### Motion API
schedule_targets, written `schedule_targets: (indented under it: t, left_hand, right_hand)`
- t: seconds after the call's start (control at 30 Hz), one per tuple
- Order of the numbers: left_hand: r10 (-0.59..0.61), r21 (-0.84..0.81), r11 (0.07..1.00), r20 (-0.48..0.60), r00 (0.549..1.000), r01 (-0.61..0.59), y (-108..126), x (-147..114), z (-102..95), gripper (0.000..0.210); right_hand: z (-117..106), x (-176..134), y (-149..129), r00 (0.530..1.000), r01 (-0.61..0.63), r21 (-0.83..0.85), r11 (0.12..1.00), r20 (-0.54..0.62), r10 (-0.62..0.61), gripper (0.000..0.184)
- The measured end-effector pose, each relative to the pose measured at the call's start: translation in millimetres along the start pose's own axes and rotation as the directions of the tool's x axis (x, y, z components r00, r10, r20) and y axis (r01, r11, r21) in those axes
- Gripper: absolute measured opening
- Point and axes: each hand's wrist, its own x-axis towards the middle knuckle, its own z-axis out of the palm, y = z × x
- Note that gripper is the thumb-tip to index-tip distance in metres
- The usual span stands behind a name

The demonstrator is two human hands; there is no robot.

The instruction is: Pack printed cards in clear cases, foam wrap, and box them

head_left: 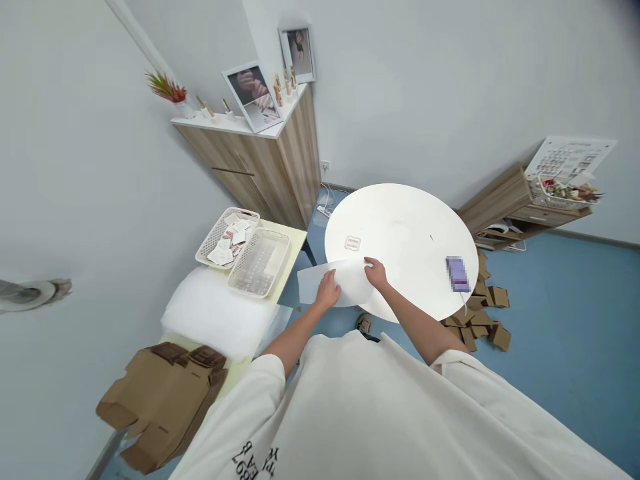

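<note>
A thin, slightly see-through white sheet is stretched between my hands at the near left edge of the round table. My left hand is closed on the middle of it, fingers pointing forward. With thumb and fingers, my right hand grips its upper right corner. Whether the sheet is a single layer or a pouch cannot be made out. Just beyond it, a small clear flat packet with pinkish marks lies on the white tabletop, touched by neither hand.
Left, a side table holds a basket of printed packets, a clear-bottomed basket, a white sheet stack and flattened cardboard boxes. A purple phone-like object lies on the round table. Small cardboard boxes cover floor at right.
</note>
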Motion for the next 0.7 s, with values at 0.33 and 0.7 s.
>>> schedule_targets:
  t: [0.33,0.7]
  left_hand:
    - [-0.081,0.096,0.993,0.087,0.993,0.072,70,47,70.1,0.062]
    - [-0.125,0.208,0.975,0.251,0.960,0.072,84,68,99.7,0.061]
  right_hand:
    - [-68,70,98,0.984,-0.177,0.050,0.983,-0.009,0.178,0.059]
    - [-88,59,150,0.942,-0.334,0.063,0.940,-0.017,0.336,0.065]
